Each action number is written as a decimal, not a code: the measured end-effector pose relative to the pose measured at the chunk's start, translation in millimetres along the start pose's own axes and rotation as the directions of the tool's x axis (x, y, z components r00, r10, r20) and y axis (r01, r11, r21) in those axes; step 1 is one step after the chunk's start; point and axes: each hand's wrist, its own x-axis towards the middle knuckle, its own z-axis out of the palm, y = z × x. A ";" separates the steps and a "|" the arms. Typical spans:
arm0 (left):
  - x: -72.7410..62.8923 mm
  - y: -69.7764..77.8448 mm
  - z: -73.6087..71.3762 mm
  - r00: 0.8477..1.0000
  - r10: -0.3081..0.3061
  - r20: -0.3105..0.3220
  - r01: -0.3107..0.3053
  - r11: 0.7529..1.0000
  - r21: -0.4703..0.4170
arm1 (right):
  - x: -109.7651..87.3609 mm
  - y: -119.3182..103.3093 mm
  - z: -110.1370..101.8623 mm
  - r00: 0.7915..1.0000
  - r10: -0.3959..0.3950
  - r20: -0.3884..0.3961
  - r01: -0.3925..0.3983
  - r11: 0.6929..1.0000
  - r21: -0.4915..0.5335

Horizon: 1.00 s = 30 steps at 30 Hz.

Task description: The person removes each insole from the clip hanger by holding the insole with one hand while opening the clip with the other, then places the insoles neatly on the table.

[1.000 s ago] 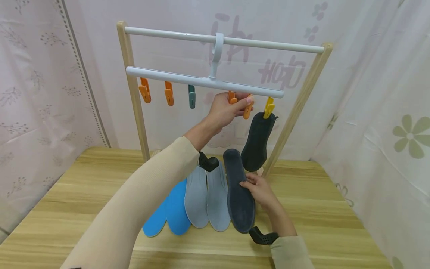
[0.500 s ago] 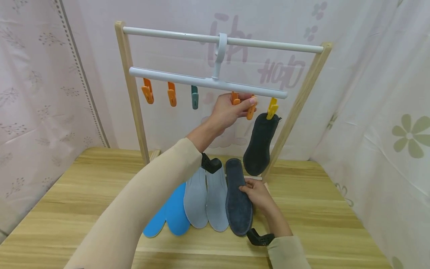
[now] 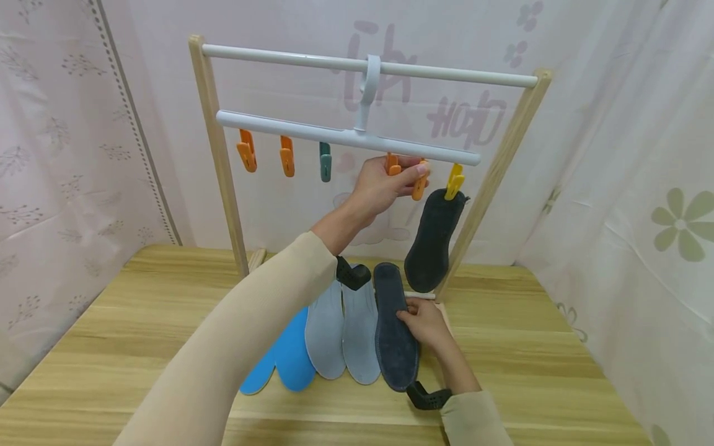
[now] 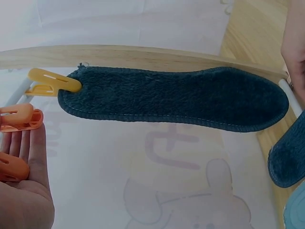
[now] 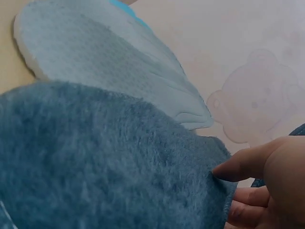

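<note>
In the head view my left hand (image 3: 382,186) is raised to the hanger (image 3: 346,136) and pinches an orange clothespin (image 3: 421,181) between thumb and fingers. A second orange clothespin (image 3: 393,164) hangs right by that hand. To the right, a yellow clothespin (image 4: 55,82) holds a dark fuzzy insole (image 4: 176,98) by its narrow end. Lower down, my right hand (image 3: 426,322) grips the edge of another dark insole (image 3: 396,334), its thumb on the top face in the right wrist view. That insole is tilted beside the grey insoles.
Two grey insoles (image 3: 361,334) and two blue insoles (image 3: 294,353) lie on the wooden table (image 3: 535,365), partly behind the left sleeve. A wooden rack (image 3: 216,148) carries the hanger. Orange clothespins (image 3: 287,158) and a green clothespin (image 3: 325,162) hang on its left half.
My right hand has lowered the dark insole slightly. The hanger has shifted a little to the right, together with my left hand and the hanging insole.
</note>
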 end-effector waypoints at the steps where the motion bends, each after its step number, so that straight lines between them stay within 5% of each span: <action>1: -0.1 -0.1 0.0 1.000 -0.001 0.001 0.001 1.000 -0.002 | -0.3 -0.4 -0.3 1.000 -0.007 -0.010 0.007 0.999 -0.040; 9: 0.2 -2.0 0.0 1.000 -0.006 0.005 0.006 1.000 0.003 | -4.6 -6.3 -4.4 0.997 -0.056 -0.050 0.043 0.973 -0.228; 19: -1.2 -1.0 -3.5 1.000 0.011 0.001 -0.011 1.000 0.022 | -13.3 -17.9 -27.4 0.996 -0.085 -0.001 0.081 0.955 -0.284; 23: -1.2 -1.5 -6.5 1.000 0.020 0.003 -0.020 0.999 0.032 | -19.7 -29.9 -48.9 0.990 -0.117 -0.078 0.095 0.964 -0.250; 26: -1.9 -1.7 -8.0 1.000 0.013 0.008 -0.013 0.999 0.034 | -24.5 -41.0 -62.5 0.961 -0.137 -0.240 0.094 0.978 -0.184; 30: -3.4 -0.5 -8.2 1.000 -0.009 0.016 0.008 0.999 0.034 | -29.5 -53.7 -72.5 0.878 -0.141 -0.458 0.118 0.990 -0.079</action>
